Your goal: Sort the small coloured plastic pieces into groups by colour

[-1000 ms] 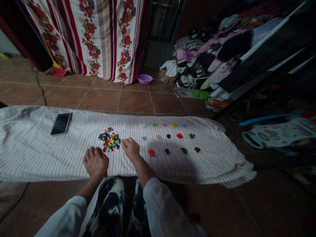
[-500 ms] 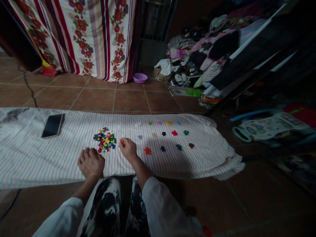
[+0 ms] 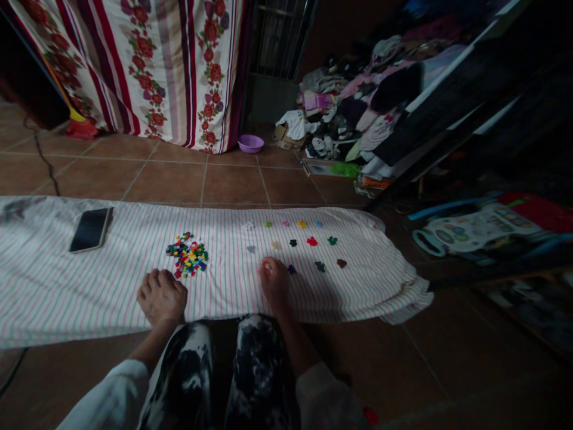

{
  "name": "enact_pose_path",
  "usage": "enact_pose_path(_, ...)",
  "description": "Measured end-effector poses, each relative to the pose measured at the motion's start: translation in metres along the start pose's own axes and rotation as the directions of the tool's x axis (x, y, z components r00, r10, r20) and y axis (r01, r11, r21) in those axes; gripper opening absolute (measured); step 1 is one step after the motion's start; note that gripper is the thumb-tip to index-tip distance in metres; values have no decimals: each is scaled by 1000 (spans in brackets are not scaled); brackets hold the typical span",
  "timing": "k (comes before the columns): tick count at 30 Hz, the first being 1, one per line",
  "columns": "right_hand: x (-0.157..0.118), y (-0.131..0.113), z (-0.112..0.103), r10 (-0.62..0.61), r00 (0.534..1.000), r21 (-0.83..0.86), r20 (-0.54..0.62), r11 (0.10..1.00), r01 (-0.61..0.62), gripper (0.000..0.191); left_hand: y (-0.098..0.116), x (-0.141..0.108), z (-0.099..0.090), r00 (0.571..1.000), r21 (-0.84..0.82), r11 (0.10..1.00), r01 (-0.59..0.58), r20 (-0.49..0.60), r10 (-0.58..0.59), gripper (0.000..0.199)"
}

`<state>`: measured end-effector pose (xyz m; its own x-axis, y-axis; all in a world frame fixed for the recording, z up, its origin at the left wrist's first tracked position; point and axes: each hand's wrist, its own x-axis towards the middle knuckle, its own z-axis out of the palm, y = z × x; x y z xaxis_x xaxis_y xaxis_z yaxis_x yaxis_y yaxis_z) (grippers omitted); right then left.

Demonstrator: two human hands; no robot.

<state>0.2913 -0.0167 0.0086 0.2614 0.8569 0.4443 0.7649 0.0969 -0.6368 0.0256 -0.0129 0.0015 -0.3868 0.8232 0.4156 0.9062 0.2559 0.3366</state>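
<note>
A mixed heap of small colored pieces lies on the striped cloth. Just below it rests my left hand, palm down with the fingers spread, holding nothing. My right hand is at the small orange pile, partly covering it; its fingers are pressed together, and whatever is between them is too small to make out. Beside that hand lies a dark blue pile. Other small single-color piles stand in rows, among them a red one, a yellow one and a brown one.
A phone lies on the cloth at the left. Beyond the cloth are a purple bowl on the tiled floor, a floral curtain and a heap of clothes. My knees are below the near edge.
My right hand has moved right, from beside the mixed heap to the orange pile. My left hand has stayed in place on the cloth. The view has shifted slightly.
</note>
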Motion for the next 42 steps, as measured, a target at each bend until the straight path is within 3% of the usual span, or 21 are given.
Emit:
enact_pose_path(6, -16, 17, -3, -36, 996, -72, 82, 996, 42, 21, -1, 0, 2, 1000, 5, 1000, 3, -4, -3, 34)
enact_pose_path(19, -19, 20, 0, -150, 966, -84, 209, 982, 171, 31, 1, 1, -3, 999, -10, 1000, 18, 31, -17, 35)
enact_pose_path(42, -19, 16, 1, -175, 965, -65, 196, 980, 191, 22, -4, 0, 2, 999, 20, 1000, -20, 36, 20, 36)
